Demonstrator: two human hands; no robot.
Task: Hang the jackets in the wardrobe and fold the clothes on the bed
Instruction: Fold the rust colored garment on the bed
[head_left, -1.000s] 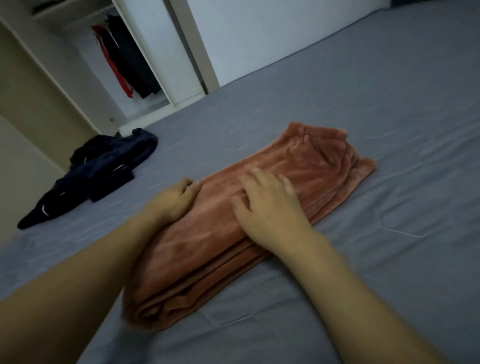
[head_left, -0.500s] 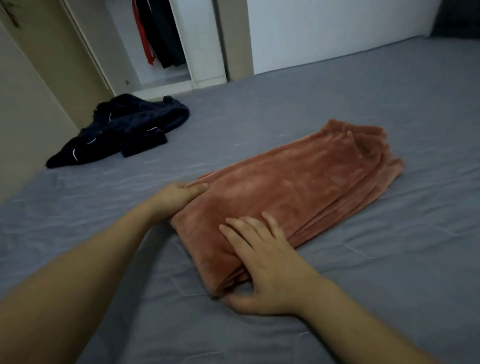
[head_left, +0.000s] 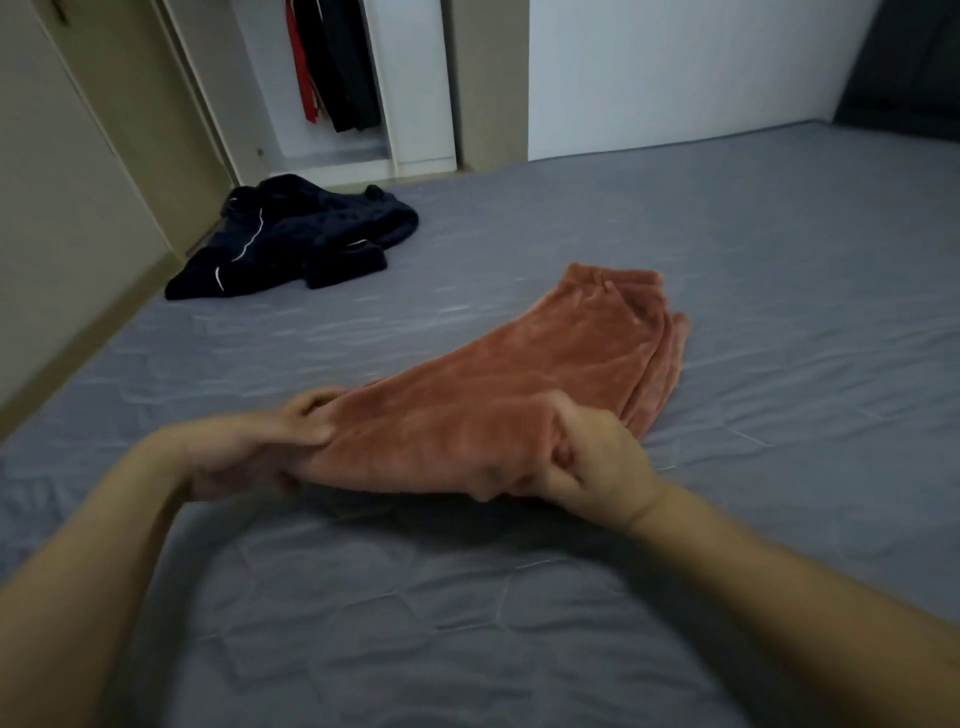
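Lifted now between left hand (head_left: 291, 447) and right hand (head_left: 587, 462) (both gripping), the orange trousers' (head_left: 519, 384) near end clears the bed (head_left: 779, 312).

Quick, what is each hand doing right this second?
Left hand: grips the near left corner of the orange garment.
Right hand: grips its near right corner.

No readable text, label, brand or number anywhere on bedding, clothes or wardrobe.
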